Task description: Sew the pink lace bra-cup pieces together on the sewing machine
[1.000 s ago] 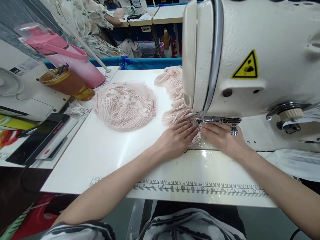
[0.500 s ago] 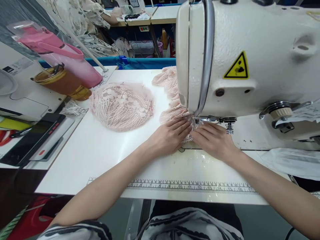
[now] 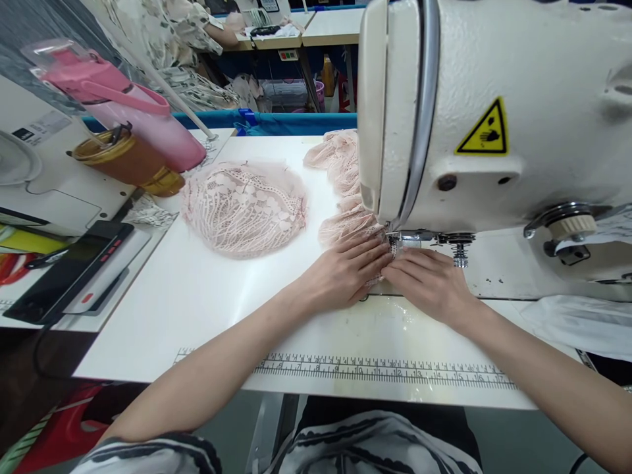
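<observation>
Gathered pale pink lace fabric (image 3: 348, 222) runs under the head of a white sewing machine (image 3: 474, 72). My left hand (image 3: 340, 273) lies flat on this lace, fingers stretched toward the presser foot (image 3: 394, 245). On the other side, my right hand (image 3: 429, 280) has its fingers bent and closed on the lace edge right in front of the foot. Both sets of fingertips almost meet there. The needle and the seam are mostly hidden by the hands. A separate pink lace piece (image 3: 244, 210) rests on the white table, left of my left hand.
A printed ruler (image 3: 385, 372) runs along the table's front edge. At left stand a pink bottle (image 3: 143, 112), a brown cup (image 3: 128, 158) and a black device (image 3: 69, 270). White cloth (image 3: 582, 322) lies at right. Another person's arm (image 3: 222, 33) shows at the back.
The view has shifted a little, so the machine and lace sit slightly further right in the picture. Both hands stay at the presser foot, their pose nearly the same.
</observation>
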A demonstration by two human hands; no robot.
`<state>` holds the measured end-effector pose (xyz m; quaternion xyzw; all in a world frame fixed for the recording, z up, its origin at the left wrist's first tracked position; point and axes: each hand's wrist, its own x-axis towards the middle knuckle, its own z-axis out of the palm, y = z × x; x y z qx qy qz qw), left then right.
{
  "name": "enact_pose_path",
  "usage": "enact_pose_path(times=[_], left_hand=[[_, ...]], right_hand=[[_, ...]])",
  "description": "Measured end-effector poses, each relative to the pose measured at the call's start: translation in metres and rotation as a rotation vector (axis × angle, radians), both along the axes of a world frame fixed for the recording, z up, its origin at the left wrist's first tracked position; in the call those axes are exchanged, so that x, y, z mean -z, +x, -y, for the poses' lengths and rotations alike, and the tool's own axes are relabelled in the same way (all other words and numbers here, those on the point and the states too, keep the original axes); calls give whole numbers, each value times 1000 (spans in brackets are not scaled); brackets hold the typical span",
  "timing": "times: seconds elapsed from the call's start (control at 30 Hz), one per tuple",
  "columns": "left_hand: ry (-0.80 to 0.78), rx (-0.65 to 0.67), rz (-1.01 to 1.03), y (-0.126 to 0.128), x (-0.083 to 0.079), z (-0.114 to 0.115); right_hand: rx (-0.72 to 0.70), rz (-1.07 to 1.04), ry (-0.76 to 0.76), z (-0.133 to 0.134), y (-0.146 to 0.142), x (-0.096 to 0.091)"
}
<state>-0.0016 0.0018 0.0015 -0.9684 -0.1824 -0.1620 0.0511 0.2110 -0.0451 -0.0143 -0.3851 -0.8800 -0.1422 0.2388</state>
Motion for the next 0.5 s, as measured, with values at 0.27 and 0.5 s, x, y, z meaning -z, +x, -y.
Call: enact_pose_path(times=[0.27, 0.5], left_hand=[[-37, -9, -50, -1, -2, 1], [-56, -41, -57, 0, -2, 1]], right_hand=[[-36, -44, 3, 1, 2, 3], [-41, -7, 15, 0, 1, 3]])
